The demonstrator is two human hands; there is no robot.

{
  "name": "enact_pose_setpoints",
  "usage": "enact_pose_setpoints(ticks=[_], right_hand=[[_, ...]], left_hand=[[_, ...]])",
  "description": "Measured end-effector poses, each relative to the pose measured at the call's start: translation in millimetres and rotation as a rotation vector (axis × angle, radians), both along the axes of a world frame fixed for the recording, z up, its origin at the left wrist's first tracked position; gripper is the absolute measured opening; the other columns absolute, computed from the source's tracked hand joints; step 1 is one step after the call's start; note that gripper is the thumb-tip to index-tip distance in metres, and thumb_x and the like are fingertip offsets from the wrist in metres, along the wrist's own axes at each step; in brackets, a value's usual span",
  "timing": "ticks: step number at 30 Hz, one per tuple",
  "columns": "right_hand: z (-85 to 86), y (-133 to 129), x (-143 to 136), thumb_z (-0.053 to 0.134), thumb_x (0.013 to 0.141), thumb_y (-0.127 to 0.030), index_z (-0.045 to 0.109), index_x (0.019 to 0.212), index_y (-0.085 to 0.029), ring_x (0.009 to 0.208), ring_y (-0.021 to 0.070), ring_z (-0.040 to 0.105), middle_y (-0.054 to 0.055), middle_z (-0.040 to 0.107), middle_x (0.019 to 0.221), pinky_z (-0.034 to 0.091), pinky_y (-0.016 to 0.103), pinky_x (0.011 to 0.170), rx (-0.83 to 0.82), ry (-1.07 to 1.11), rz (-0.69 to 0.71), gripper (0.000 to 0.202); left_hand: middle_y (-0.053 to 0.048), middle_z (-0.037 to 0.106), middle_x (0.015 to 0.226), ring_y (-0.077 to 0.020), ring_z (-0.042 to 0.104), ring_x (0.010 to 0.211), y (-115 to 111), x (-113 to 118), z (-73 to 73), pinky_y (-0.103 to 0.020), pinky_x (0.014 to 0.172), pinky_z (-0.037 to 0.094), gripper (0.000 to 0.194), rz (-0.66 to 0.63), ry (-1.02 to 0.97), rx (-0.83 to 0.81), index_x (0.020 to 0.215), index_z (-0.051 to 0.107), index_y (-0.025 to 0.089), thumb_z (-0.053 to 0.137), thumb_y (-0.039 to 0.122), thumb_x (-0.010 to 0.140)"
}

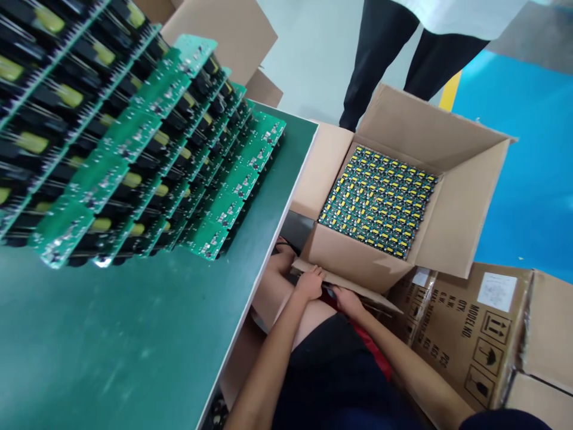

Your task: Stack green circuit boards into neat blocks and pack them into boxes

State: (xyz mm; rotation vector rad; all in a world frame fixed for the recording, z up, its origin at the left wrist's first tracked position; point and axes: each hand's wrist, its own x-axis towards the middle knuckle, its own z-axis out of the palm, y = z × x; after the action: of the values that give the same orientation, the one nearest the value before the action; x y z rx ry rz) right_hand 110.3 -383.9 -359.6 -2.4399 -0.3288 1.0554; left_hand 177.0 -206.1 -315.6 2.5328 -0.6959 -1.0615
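An open cardboard box [362, 254] stands in front of me, with rows of small circuit boards [378, 200] in it. My left hand [311, 282] lies at the near flap [358, 289] of the box, its fingers bent over the flap's edge. Just to its right, my right hand [348, 301] is closed near the same flap. Something small and dark shows between the two hands, too small to make out. What the right fingers hold is hidden.
Stacked green circuit boards [147, 149] stand on the green table [179, 322] at left. Closed cartons [452, 310] are at the lower right. Beyond the box, a person's legs [380, 54] stand close by.
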Motion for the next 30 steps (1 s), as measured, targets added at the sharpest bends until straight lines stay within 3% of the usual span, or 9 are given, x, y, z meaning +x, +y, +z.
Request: enact_pose_setpoints(ticks=[3,6,8,10,13,18,23,27,30], right_hand=[[20.5,0,-8,0.041,0.080,0.001,0.060,0.128,-0.013,0.109,0.0206,0.062,0.013,0.067,0.119,0.048,0.032,0.098,-0.050,-0.099,0.026,0.054],[44.4,-8,-4,0.042,0.086,-0.004,0.063,0.123,-0.016,0.105,0.0185,0.063,0.010,0.070,0.109,0.050,0.028,0.094,-0.056,-0.179,0.066,0.044],[58.1,-19,13,0.043,0.094,-0.014,0.064,0.119,-0.020,0.103,0.0167,0.063,0.007,0.070,0.109,0.050,0.026,0.093,-0.067,-0.234,0.075,0.033],[66.2,-36,42,0.046,0.097,-0.025,0.060,0.125,-0.019,0.113,0.0196,0.058,0.010,0.065,0.120,0.047,0.031,0.099,-0.134,-0.310,0.035,0.031],[63.7,-62,94,0.061,0.091,-0.033,0.050,0.134,-0.010,0.126,0.0316,0.047,0.021,0.053,0.134,0.043,0.049,0.104,-0.316,-0.396,-0.053,0.050],[35.7,-72,143,0.060,0.093,-0.034,0.059,0.118,-0.015,0.105,0.0208,0.061,0.008,0.061,0.118,0.053,0.042,0.089,-0.482,-0.361,-0.029,0.031],[24.9,-66,147,0.058,0.094,-0.033,0.059,0.118,-0.015,0.103,0.0198,0.061,0.008,0.060,0.118,0.053,0.040,0.087,-0.531,-0.363,-0.029,0.030],[43.3,-68,144,0.053,0.096,-0.035,0.060,0.113,-0.012,0.104,0.0231,0.059,0.013,0.062,0.112,0.049,0.035,0.086,-0.481,-0.354,-0.007,0.029],[56.6,-63,130,0.053,0.094,-0.044,0.056,0.120,-0.017,0.113,0.0224,0.056,0.012,0.061,0.117,0.045,0.030,0.092,-0.387,-0.356,0.044,0.038]], left_hand=[[-0.010,0.057,0.129,-0.0230,0.059,0.112,-5,1,0.2,-0.046,0.094,0.053,0.040,-0.025,0.011,0.058,0.125,0.055,0.018,0.059,0.038,0.090],[-0.009,0.061,0.121,-0.0208,0.061,0.105,-9,3,2.1,-0.043,0.088,0.055,0.036,-0.042,0.036,0.144,0.120,0.057,0.017,0.059,0.038,0.091],[-0.009,0.062,0.119,-0.0199,0.062,0.102,-11,5,3.5,-0.042,0.086,0.056,0.036,-0.057,0.045,0.183,0.119,0.058,0.016,0.059,0.039,0.091],[-0.009,0.062,0.120,-0.0206,0.062,0.104,-11,7,5.2,-0.043,0.088,0.055,0.036,-0.072,0.029,0.197,0.119,0.058,0.017,0.059,0.039,0.090],[-0.009,0.061,0.122,-0.0222,0.060,0.109,-10,10,8.3,-0.046,0.092,0.053,0.036,-0.081,-0.023,0.197,0.119,0.058,0.017,0.059,0.038,0.090],[-0.009,0.061,0.123,-0.0226,0.060,0.110,-11,11,14.4,-0.047,0.094,0.052,0.035,-0.046,-0.108,0.202,0.118,0.059,0.017,0.060,0.038,0.090],[-0.009,0.059,0.126,-0.0244,0.057,0.117,-16,22,20.9,-0.051,0.099,0.049,0.035,0.049,-0.204,0.207,0.119,0.059,0.017,0.060,0.037,0.090],[-0.009,0.060,0.125,-0.0241,0.057,0.117,-25,49,20.4,-0.051,0.100,0.047,0.032,0.117,-0.259,0.191,0.116,0.060,0.017,0.060,0.037,0.090],[-0.008,0.062,0.121,-0.0238,0.058,0.115,-32,71,16.1,-0.051,0.100,0.047,0.031,0.153,-0.283,0.154,0.113,0.061,0.016,0.060,0.036,0.090]])
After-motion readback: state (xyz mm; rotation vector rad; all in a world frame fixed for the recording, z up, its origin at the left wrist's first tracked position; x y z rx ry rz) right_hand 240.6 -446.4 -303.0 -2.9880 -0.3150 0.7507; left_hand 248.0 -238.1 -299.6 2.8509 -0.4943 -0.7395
